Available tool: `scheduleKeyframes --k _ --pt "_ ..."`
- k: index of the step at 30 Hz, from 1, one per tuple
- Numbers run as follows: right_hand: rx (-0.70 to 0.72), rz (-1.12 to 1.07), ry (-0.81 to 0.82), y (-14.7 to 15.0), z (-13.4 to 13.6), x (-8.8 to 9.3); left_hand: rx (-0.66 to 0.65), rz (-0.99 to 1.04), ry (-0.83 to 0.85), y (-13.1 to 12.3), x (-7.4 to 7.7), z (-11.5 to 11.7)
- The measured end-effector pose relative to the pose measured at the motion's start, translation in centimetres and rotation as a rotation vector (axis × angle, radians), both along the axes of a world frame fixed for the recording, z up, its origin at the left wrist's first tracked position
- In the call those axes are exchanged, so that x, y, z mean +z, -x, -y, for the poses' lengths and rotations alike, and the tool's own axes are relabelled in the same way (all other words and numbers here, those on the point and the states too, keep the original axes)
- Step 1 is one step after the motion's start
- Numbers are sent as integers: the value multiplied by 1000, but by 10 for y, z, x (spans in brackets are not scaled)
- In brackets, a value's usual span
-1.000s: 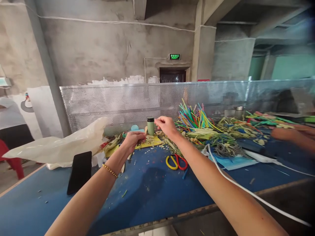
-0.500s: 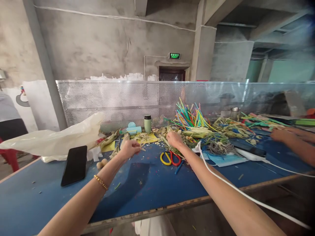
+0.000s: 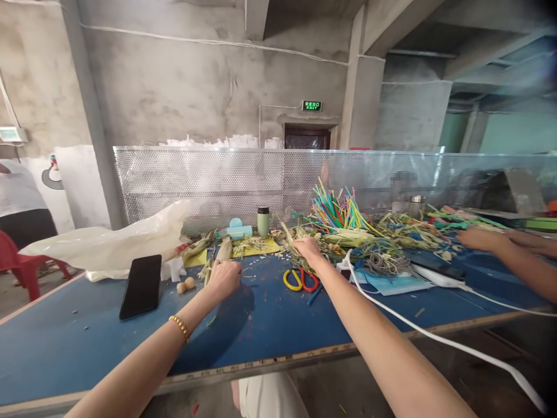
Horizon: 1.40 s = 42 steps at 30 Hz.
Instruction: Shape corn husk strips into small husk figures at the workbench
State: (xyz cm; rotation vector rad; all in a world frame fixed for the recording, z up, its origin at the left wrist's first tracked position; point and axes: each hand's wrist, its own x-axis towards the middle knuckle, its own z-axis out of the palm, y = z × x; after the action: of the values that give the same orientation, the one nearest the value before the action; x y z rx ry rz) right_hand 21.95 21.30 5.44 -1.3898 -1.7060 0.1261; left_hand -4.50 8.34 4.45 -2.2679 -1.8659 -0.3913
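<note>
On the blue-topped surface (image 3: 73,360) we see a black, flat, rectangular smartphone (image 3: 140,287) lying to the left, near a large, cream, translucent plastic bag (image 3: 113,244). A pale green cylindrical bottle (image 3: 263,223) with a black lid stands upright at the back; farther right we find a silver metal flask (image 3: 416,207). A thick white cable (image 3: 505,366) crosses the near edge at right. Behind runs a long, silver, perforated metal screen (image 3: 204,180), and beyond it we face a grey concrete wall (image 3: 174,87) with a lit green exit sign (image 3: 312,106) above a dark door (image 3: 307,139). Off to our left are a red plastic chair (image 3: 26,267) and a person (image 3: 21,194) in a white top.
</note>
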Motion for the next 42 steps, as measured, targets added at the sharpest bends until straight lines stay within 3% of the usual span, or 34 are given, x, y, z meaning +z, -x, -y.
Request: scheduleKeyframes --k 7,11,15,19,21,24,28,33,37,42 --pt "292 -240 25 24 25 -7 -6 -41 18 -6 -4 9" --pt "285 -81 -45 55 46 -18 -6 -90 31 -8 -6 11" --pt "370 113 -55 80 64 -27 -7 -92 43 -10 -8 17" --pt "368 89 -47 84 69 -28 -18 -78 85 -10 -7 15" --pt "387 -31 -8 82 68 -29 -46 38 54 -11 -4 8" --pt "471 -289 98 81 66 -31 -115 445 -5 -16 3 -8" --pt "587 -529 198 82 70 -29 -219 942 137 -30 9 -25" --pt "590 -501 177 76 77 -23 -260 1116 88 -38 3 -33" --pt "606 -380 169 71 81 -20 -289 1285 207 -34 -3 -34" --pt "549 -300 127 74 81 -23 -273 1249 169 -36 -10 -30"
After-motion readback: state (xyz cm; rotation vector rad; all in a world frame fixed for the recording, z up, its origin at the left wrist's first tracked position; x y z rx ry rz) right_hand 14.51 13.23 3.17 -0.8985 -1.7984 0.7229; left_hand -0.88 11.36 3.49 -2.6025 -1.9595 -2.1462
